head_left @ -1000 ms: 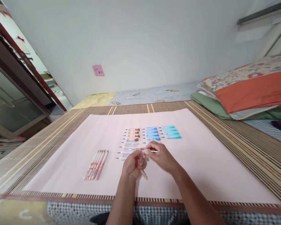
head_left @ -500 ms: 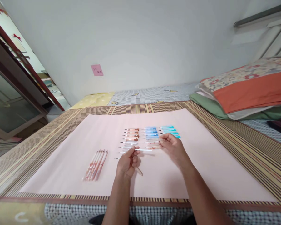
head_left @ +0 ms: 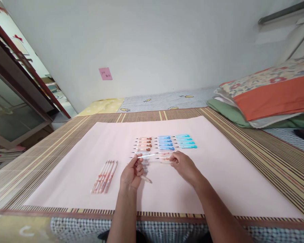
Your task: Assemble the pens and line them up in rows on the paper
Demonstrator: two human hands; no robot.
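Note:
My left hand (head_left: 130,173) pinches a thin white pen refill (head_left: 146,156) that points right, and a pen barrel end (head_left: 146,179) sticks out under its fingers. My right hand (head_left: 183,165) is closed on a pale pen cap or barrel piece (head_left: 165,162) just in front of the rows. On the pink sheet (head_left: 218,175) lie rows of brown-capped pens (head_left: 144,143), blue pens (head_left: 164,143) and teal pens (head_left: 184,141), with clear pen parts (head_left: 142,154) below the brown ones.
A bundle of several pink patterned pens (head_left: 105,176) lies to the left on the sheet. The sheet rests on a striped bamboo mat (head_left: 268,148). Folded bedding and pillows (head_left: 268,94) sit at the right. A pink sticky note (head_left: 105,73) is on the wall.
My hands have pulled apart. The left hand carried the white refill left toward the clear parts; the right hand moved out to the rows and came back slightly with a pale piece.

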